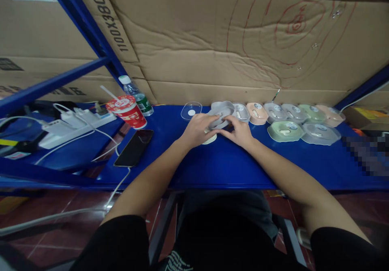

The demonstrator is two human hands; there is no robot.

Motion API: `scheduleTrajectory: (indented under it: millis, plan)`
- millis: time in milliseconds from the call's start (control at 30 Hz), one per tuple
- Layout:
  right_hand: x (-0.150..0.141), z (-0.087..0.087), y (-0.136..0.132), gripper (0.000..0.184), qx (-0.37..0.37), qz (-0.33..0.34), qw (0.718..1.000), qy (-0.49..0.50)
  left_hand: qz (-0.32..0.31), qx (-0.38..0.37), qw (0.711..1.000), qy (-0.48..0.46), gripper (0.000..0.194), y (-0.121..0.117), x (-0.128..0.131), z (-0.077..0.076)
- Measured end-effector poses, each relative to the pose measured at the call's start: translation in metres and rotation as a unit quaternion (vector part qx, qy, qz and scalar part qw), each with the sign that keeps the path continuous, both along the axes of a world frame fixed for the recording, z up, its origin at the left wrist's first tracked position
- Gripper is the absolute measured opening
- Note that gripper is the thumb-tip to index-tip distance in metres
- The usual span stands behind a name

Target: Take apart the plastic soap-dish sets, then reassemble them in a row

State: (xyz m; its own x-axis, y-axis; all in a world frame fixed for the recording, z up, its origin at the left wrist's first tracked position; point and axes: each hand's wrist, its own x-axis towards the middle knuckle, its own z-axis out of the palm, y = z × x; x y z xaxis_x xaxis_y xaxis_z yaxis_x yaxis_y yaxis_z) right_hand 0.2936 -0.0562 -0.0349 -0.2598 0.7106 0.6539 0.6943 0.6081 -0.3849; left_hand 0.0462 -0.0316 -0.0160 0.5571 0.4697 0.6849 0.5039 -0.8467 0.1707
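Note:
A grey plastic box with rounded corners is held between my two hands above the blue table. My left hand grips its left side, and my right hand has its thumb and fingers closed on the right side. The inside of the box is partly hidden by my fingers. Beneath my hands, a pale cream disc-like piece shows in part. Just behind my left hand lies a clear lid with a round white sticker on it.
Several lidded boxes, among them a peach box and a green box, stand to the right. Leftward are a black phone, a red paper cup with a straw, a water bottle and a power strip. Cardboard walls the back.

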Motion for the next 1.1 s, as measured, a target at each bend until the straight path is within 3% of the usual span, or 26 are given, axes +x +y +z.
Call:
scheduleTrajectory:
  millis: [100,200,300,433,600,700,800,933,1100]
  plan:
    - [0.005,-0.005,0.007,0.063,-0.017,-0.031,0.999,0.035,0.055,-0.055,0.997,-0.01,0.075,0.011,-0.018,0.007]
    - [0.012,-0.007,0.013,0.064,-0.029,-0.036,0.997,0.06,0.116,-0.14,0.981,0.061,0.087,0.022,-0.035,0.008]
    - [0.015,-0.007,0.016,0.061,-0.041,-0.033,0.997,0.059,0.19,-0.21,0.948,0.143,0.093,0.027,-0.042,0.003]
    - [0.015,-0.007,0.016,0.056,-0.051,-0.036,0.997,0.036,0.281,-0.229,0.904,0.227,0.093,0.025,-0.044,0.001]
    - [0.014,-0.008,0.016,0.055,-0.056,-0.039,0.997,0.028,0.376,-0.237,0.86,0.25,0.106,0.017,-0.045,0.013]
    - [0.014,-0.008,0.016,0.057,-0.052,-0.046,0.997,0.028,0.373,-0.228,0.868,0.236,0.109,0.009,-0.04,0.02]
    - [0.015,-0.007,0.016,0.057,-0.042,-0.054,0.997,0.028,0.304,-0.248,0.885,0.251,0.117,0.0,-0.028,0.022]
    - [0.015,-0.006,0.016,0.056,-0.031,-0.054,0.998,0.025,0.243,-0.288,0.874,0.306,0.131,-0.007,-0.017,0.019]
    - [0.014,-0.006,0.015,0.055,-0.027,-0.053,0.998,0.026,0.258,-0.277,0.879,0.289,0.112,0.008,-0.027,0.012]
